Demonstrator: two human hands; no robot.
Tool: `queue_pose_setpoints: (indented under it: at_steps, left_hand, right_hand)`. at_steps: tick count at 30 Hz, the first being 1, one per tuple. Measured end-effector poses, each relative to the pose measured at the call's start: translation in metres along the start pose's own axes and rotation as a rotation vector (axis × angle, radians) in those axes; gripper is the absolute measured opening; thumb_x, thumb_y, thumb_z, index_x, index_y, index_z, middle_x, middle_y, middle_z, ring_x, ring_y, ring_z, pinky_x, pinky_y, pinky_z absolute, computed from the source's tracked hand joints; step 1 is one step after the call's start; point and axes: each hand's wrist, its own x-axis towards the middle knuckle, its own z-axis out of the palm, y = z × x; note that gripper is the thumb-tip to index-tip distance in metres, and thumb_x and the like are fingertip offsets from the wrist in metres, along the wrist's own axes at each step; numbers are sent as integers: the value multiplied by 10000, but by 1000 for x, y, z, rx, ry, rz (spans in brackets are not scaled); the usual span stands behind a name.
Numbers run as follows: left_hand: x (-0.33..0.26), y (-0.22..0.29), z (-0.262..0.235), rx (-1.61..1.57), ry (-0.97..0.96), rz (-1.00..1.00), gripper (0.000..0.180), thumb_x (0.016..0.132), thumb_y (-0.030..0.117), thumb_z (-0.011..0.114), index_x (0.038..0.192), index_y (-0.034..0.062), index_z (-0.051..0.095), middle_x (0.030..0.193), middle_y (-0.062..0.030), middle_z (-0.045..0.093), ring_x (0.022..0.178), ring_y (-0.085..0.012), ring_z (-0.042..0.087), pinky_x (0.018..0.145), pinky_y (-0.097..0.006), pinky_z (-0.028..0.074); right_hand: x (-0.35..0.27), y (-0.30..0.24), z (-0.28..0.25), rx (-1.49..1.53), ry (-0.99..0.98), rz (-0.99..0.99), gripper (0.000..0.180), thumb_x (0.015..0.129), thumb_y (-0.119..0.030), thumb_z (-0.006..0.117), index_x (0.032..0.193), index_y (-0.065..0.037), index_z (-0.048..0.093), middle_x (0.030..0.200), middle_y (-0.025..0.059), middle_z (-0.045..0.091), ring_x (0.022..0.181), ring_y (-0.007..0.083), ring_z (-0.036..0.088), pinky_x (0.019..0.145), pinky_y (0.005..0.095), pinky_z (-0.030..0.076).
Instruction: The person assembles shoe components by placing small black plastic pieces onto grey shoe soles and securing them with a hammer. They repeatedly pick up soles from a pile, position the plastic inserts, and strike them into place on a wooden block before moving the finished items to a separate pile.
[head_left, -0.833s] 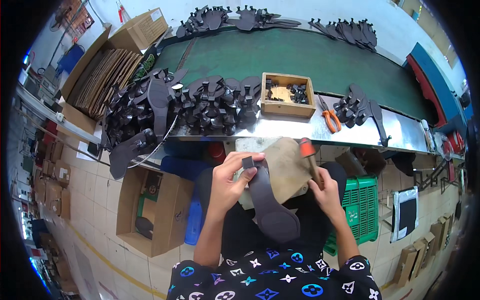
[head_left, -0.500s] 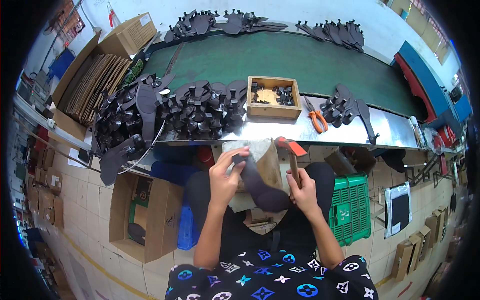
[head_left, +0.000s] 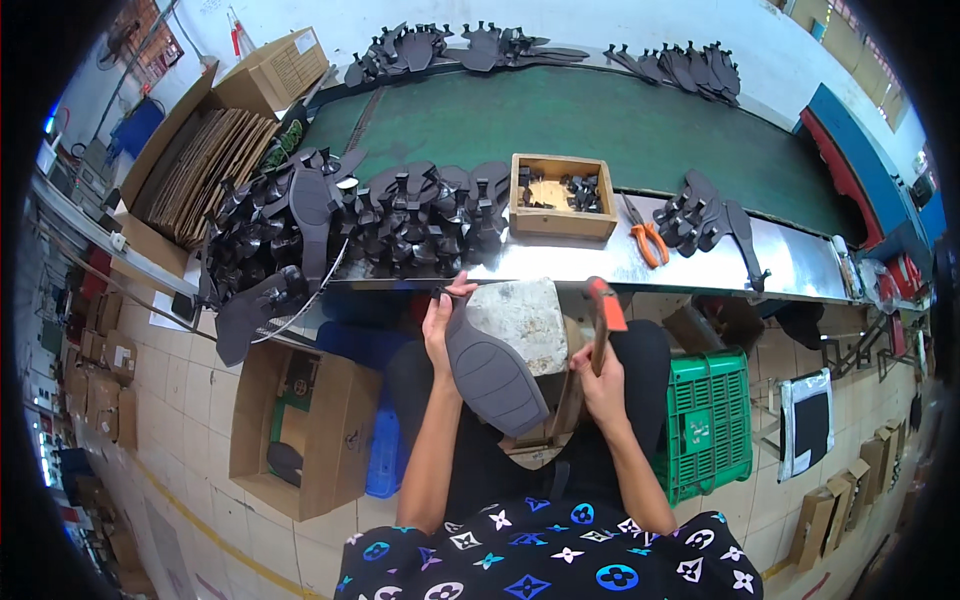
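Note:
My left hand (head_left: 438, 332) is closed around the heel end of a dark grey shoe sole (head_left: 494, 384). The sole hangs tilted in front of a pale, worn block (head_left: 528, 318), its ribbed underside facing up and its wide toe end toward my lap. In my right hand (head_left: 601, 388) is the wooden handle of a hammer (head_left: 607, 310), its orange-red head raised to the right of the block. Past the block, on the metal bench edge, stands a wooden box (head_left: 562, 225) with small black pieces inside. Orange-handled pliers (head_left: 648, 244) lie to its right.
Heeled soles (head_left: 425, 225) are heaped along the bench's left, with a smaller group (head_left: 690, 215) at right. Behind runs a green conveyor belt (head_left: 560, 110). A cardboard box (head_left: 335, 440) and a green crate (head_left: 708, 425) flank my legs on the floor.
My left hand has turned the sole so its ribbed underside shows, and brought it beside the block. The hammer in my right hand has shifted slightly right.

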Motion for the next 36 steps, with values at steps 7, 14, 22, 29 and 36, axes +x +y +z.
queue_pose_setpoints:
  at_steps: [7,14,22,29,36]
  left_hand:
    - [-21,-8,-12,-54,44,-21,314,1026,278,526,1082,-15,624,1314,-228,574,1270,-270,513,1109,-393,346]
    - [-30,5,-19,29,-32,49,259,1025,220,504,1113,-5,598,1291,-237,581,1338,-301,462,1154,-430,288]
    - [-52,38,-55,-29,-56,130,302,1019,271,524,1072,-24,558,1207,-243,616,1305,-362,495,1157,-488,291]
    - [-64,64,-59,-165,49,167,299,1029,254,516,1070,-40,553,1162,-230,624,1289,-382,509,1161,-488,339]
    - [-56,87,11,166,-97,36,262,1010,205,522,1121,-9,622,1206,-172,650,1222,-263,560,1129,-436,332]
  right_hand:
    - [25,-6,-21,16,-26,22,242,980,-250,649,960,-43,525,983,26,633,861,93,505,806,238,418]
    - [61,26,-20,-98,-179,-2,216,933,-152,688,898,-21,520,878,43,585,846,127,515,773,299,460]
    - [27,-27,-24,170,89,-39,214,963,-196,669,899,-52,524,900,5,562,810,104,486,762,255,422]
    - [83,-73,25,19,156,45,238,984,-233,632,895,-22,566,775,9,551,725,98,485,670,284,426]
    - [99,-31,44,-744,475,-591,326,977,-251,622,1029,71,608,836,163,640,805,294,637,771,411,493]
